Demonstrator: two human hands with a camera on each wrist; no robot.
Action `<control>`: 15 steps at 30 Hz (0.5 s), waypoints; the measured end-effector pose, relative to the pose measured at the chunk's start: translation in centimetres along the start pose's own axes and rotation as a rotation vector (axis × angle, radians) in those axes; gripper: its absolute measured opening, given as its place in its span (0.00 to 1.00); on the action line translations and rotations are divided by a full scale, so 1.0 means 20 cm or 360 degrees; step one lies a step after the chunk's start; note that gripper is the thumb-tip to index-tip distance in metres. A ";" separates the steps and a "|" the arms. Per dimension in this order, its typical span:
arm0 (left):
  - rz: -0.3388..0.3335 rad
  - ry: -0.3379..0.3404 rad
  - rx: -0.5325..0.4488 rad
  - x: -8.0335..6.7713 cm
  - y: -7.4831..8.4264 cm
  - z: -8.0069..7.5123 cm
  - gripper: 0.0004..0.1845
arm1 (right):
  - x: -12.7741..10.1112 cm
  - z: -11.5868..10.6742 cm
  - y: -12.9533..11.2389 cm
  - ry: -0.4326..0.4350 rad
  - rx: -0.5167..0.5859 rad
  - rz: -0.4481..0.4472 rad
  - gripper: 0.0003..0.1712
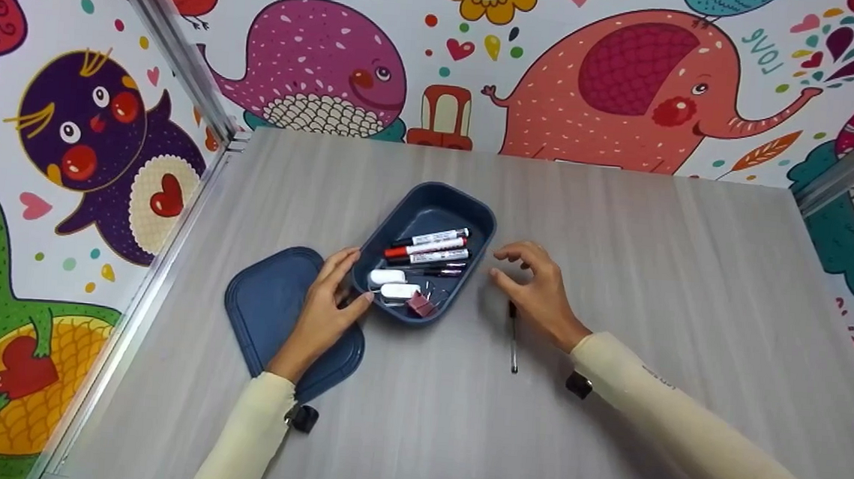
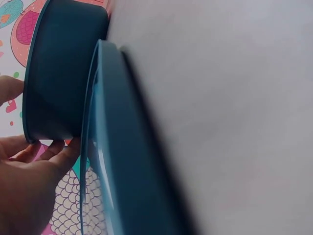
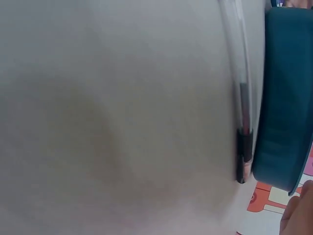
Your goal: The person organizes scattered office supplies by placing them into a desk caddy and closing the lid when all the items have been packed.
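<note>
A dark blue plastic box [image 1: 441, 195] stands open on the table, with several markers [image 1: 426, 248], darker pens [image 1: 436, 269], two white oblong pieces [image 1: 399, 291] and a small dark pink item [image 1: 421, 304] inside. My left hand [image 1: 324, 315] holds the box at its near left corner, thumb by the rim and fingers along the outer wall [image 2: 58, 73]. To the right of the box, my right hand [image 1: 539, 296] hovers with loosely bent fingers and nothing in them. Partly hidden under it, a clear pen with a black end [image 1: 514, 343] lies on the table.
The blue lid [image 1: 269, 296] lies on the table left of the box, partly under my left hand and wrist. Metal frame rails [image 1: 177, 49] and walls printed with cartoon animals [image 1: 617, 95] bound the table [image 1: 659, 248] at the back and sides.
</note>
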State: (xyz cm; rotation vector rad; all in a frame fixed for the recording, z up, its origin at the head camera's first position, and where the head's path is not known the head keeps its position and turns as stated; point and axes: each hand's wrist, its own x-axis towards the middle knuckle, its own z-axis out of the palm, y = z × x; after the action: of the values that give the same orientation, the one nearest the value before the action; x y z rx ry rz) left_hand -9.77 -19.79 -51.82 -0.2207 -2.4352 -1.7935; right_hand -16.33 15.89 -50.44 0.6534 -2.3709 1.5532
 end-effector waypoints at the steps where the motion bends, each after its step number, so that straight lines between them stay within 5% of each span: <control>1: -0.0003 0.0000 0.0004 0.00 0.00 0.00 0.38 | -0.01 -0.01 0.00 0.0003 -0.0013 0.0025 0.13; 15: -0.0015 -0.0010 0.0046 -0.01 0.02 0.00 0.39 | -0.15 -0.06 0.00 -0.0003 -0.0095 0.0356 0.16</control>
State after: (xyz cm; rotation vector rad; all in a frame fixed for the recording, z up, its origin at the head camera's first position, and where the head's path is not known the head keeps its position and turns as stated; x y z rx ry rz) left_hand -9.61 -19.73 -51.51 -0.2129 -2.4686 -1.7626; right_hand -13.76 17.62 -51.27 0.3877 -2.5545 1.5584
